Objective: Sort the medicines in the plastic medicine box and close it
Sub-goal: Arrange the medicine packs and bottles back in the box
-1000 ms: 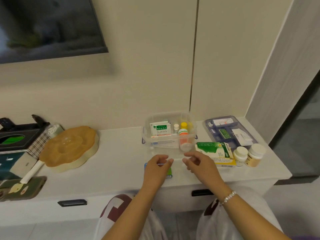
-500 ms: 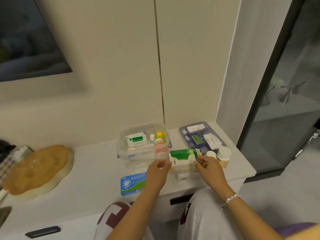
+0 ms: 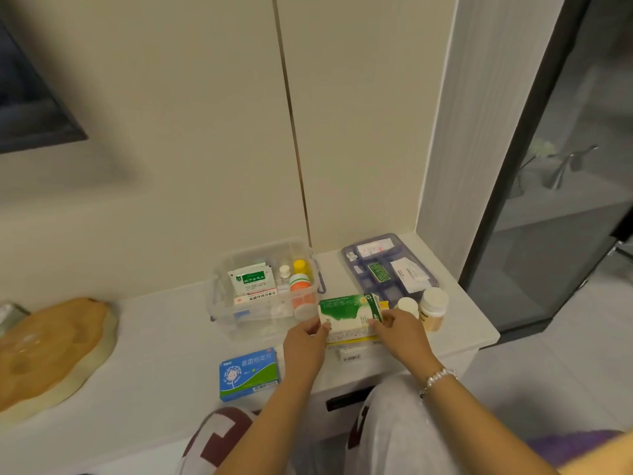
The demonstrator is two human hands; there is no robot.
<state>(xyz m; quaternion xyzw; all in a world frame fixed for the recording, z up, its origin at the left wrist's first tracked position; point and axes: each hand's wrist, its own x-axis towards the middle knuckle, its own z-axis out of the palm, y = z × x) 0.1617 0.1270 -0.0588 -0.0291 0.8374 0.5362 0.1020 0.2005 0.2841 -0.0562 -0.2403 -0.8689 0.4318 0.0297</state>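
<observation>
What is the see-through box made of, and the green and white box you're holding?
The medicine box looks like clear, glossy plastic: you can see the packets and bottles through its walls. The green and white box, held by the left hand and right hand, looks like thin printed cardboard, with flat faces and folded edges.

a home living room: wall-mounted tv [image 3: 30, 108], white drawer cabinet [image 3: 164, 337], wooden snack tray [image 3: 48, 351], glass door [image 3: 561, 200]
</observation>
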